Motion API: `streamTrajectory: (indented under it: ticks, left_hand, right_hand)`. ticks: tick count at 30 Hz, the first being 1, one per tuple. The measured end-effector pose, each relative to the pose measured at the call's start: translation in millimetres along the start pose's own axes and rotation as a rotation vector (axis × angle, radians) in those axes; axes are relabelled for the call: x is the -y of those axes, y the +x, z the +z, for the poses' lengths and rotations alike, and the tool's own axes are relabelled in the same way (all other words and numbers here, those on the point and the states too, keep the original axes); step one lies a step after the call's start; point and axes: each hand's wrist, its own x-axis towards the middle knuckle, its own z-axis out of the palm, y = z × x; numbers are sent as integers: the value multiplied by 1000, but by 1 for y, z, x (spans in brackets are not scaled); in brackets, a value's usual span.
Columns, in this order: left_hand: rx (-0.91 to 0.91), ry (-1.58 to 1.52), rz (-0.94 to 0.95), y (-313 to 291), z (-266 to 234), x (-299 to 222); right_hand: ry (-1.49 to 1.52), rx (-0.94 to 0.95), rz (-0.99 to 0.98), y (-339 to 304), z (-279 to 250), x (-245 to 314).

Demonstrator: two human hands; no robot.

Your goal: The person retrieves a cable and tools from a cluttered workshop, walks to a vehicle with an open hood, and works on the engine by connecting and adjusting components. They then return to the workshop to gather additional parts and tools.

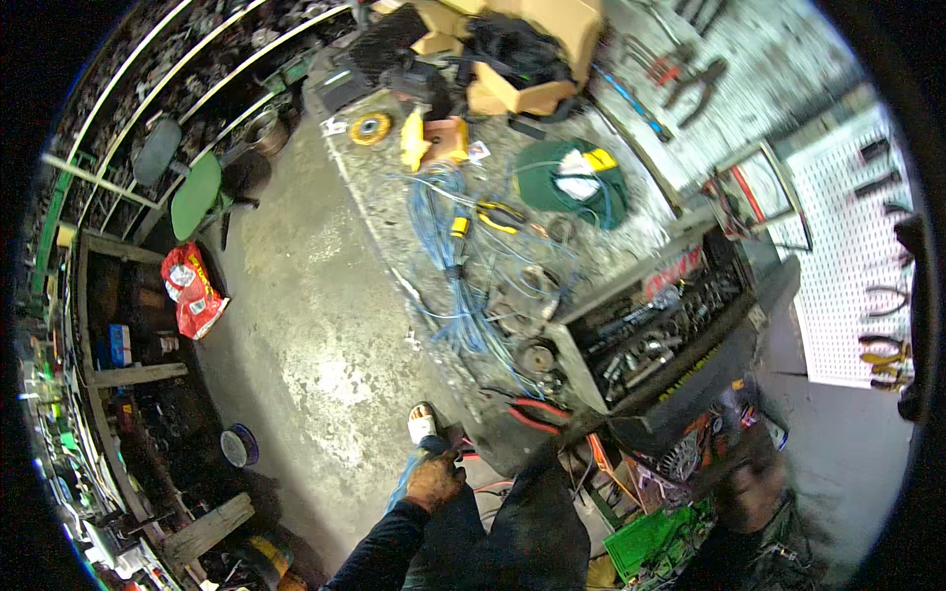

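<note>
My left hand (pixel 434 480) is in front of my left thigh, with its fingers curled closed. Something dark with a bit of red shows beside its fingertips, too small to name. My right hand (pixel 751 492) is smeared by motion, low on the right among the cluttered items below the open tool box (pixel 581 369). Whether it holds anything is hidden by the blur. Near it are a round finned metal part (pixel 680 459) and a green bin (pixel 645 544). Red-handled pliers (pixel 537 416) rest at the near corner of the workbench (pixel 370 212).
On the bench are a blue cable bundle (pixel 458 286), yellow-black pliers (pixel 501 217), a green cap (pixel 537 182) and a cardboard box (pixel 522 96). A white pegboard (pixel 838 256) stands right. Leftward are a green chair (pixel 197 195), red bag (pixel 195 291), spool (pixel 238 446) and shelves (pixel 133 374).
</note>
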Motion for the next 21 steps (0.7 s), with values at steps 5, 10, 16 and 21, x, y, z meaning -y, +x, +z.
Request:
streamTrajectory:
  ticks: [5,10,16,21]
  left_hand:
    - [-8,-261,47,-4,-59,72]
    - [99,-919,170,-24,-134,132]
    - [73,-1465,35,-62,-214,156]
    - [-12,-1776,-9,-63,-260,185]
  right_hand:
    - [-144,630,137,19,205,16]
    - [-472,683,-134,22,384,17]
    - [-450,692,-414,67,499,54]
    - [-489,911,-462,118,553,93]
